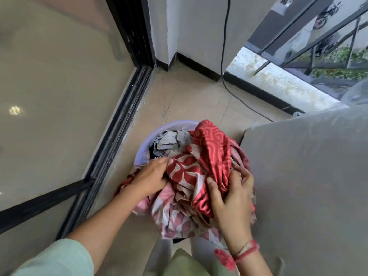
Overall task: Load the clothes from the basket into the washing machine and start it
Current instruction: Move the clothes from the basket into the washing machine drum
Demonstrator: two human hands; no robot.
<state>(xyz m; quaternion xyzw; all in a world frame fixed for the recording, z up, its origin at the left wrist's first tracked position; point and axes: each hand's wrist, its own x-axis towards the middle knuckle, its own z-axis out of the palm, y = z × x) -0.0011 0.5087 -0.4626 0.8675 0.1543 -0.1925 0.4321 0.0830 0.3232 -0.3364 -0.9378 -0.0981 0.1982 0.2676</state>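
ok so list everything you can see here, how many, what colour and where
basket: one, pale lilac, on the floor at centre, heaped with clothes
red patterned cloth: one, red, top of the heap, right side
leaf-print cloth: one, beige and red, middle of the heap, spilling over the near rim
grey clothes: count unclear, grey, far side of the basket
covered machine: one, grey cover, right of the basket, probably the washer
cable: one, black, down the wall and across the floor
glass door: one, black frame, left
railing: one, dark metal, top right
left hand: one, grips the leaf-print cloth
right hand: one, grips the red patterned cloth
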